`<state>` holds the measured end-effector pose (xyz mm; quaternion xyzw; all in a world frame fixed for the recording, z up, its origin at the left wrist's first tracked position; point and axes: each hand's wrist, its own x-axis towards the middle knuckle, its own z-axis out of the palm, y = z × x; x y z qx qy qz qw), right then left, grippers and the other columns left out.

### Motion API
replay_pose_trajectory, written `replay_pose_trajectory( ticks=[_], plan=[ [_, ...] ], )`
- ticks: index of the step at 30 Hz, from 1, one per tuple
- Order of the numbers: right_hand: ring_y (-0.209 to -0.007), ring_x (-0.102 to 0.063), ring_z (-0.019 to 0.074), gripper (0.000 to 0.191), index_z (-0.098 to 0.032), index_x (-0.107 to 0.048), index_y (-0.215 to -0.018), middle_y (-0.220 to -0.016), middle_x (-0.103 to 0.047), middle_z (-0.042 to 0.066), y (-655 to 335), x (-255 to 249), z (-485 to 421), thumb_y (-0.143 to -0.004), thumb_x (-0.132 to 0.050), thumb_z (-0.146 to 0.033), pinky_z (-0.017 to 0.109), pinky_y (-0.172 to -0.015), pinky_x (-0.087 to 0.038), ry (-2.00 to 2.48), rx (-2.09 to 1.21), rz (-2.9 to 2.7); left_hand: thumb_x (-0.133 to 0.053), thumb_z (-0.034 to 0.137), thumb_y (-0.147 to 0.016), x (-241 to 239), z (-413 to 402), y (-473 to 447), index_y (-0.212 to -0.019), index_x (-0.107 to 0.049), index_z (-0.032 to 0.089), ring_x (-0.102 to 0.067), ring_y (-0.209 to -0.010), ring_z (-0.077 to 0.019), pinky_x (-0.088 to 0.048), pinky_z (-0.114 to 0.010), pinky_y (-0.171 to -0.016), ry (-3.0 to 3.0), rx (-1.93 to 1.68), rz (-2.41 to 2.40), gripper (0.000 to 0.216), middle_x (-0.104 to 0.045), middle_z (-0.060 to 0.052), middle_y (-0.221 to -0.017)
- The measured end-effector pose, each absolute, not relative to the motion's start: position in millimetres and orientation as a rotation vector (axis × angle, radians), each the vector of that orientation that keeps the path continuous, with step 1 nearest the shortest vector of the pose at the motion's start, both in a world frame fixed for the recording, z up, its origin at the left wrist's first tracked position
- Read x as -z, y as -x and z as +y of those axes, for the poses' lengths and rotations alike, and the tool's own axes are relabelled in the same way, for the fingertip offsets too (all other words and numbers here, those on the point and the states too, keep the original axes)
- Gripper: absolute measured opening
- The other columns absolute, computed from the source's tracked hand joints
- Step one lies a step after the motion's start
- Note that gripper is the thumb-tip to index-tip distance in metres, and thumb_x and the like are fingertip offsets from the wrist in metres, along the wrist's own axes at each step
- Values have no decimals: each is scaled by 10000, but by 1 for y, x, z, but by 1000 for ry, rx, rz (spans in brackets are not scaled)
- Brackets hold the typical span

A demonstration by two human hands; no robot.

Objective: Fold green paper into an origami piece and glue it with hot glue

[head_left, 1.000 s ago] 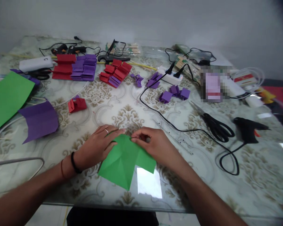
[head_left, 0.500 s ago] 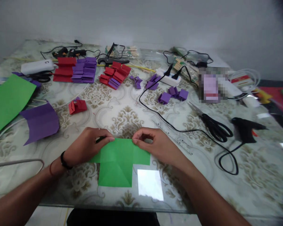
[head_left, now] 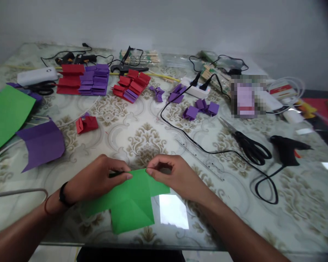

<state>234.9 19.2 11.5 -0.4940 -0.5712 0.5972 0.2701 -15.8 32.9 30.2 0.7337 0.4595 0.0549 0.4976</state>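
Note:
A green sheet of paper (head_left: 132,205), creased and cut with side flaps, lies slightly turned near the table's front edge. My left hand (head_left: 104,178) pinches its far edge between thumb and fingers, its wrist wearing a dark band. Close by on the right, my right hand (head_left: 171,174) pinches the same far edge with thumb and forefinger. One side flap runs under my left hand, partly hidden, and the other shows below my right fingers. Beyond the hands sits a small folded red paper piece (head_left: 86,124).
Black-handled scissors (head_left: 253,147) and a black glue gun (head_left: 287,151) lie at right, beside a clear ruler (head_left: 200,160). A black cord runs to a white power strip (head_left: 195,89). Purple paper (head_left: 45,143) and a large green sheet (head_left: 9,116) lie left; red and purple folded blocks (head_left: 83,80) behind.
The green paper has turned and come a little nearer to me, with both hands still at its far edge. My right hand has moved slightly left. The view has shifted a little.

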Motion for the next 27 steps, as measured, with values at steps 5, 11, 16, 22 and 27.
replay_pose_trajectory(
  ticks=[5,11,16,22,27],
  plan=[
    [-746,-632,136,69,-203,-742,-817,-775,-710,-18,-228,-11,13,-880,-716,-211,261,-706,-490,1230,-1573,-1640,-583,367,-1016,-30,31,14,-1088,-812,235,-728,-746,-152,-465,-245,-699,-1877,-105,1038,274,-830,12,-904],
    [-729,-620,124,61,-207,-738,-840,-767,-702,-28,-216,-8,5,-894,-709,-204,251,-703,-493,1184,-1591,-1596,-548,288,-1033,-32,27,13,-979,-807,180,-651,-670,-112,-425,-214,-646,-1924,-158,996,286,-795,11,-816],
    [-709,-592,124,34,-194,-701,-821,-747,-671,-30,-212,-6,2,-855,-703,-186,261,-696,-483,1175,-1658,-1490,-544,310,-1021,-34,26,11,-897,-793,170,-577,-621,-95,-404,-199,-613,-1915,-169,995,312,-738,26,-732],
    [-708,-560,122,30,-194,-684,-813,-745,-640,-34,-213,-4,2,-835,-702,-183,261,-682,-456,1119,-1752,-1450,-566,300,-1000,-31,24,9,-856,-793,172,-558,-600,-93,-407,-201,-599,-1910,-195,987,298,-698,25,-684],
    [-708,-558,125,33,-196,-686,-796,-732,-632,-33,-216,-5,4,-815,-704,-176,261,-679,-445,1110,-1786,-1446,-586,331,-996,-34,24,10,-879,-825,176,-549,-591,-89,-407,-197,-585,-1847,-221,993,308,-695,24,-669]
  ],
)
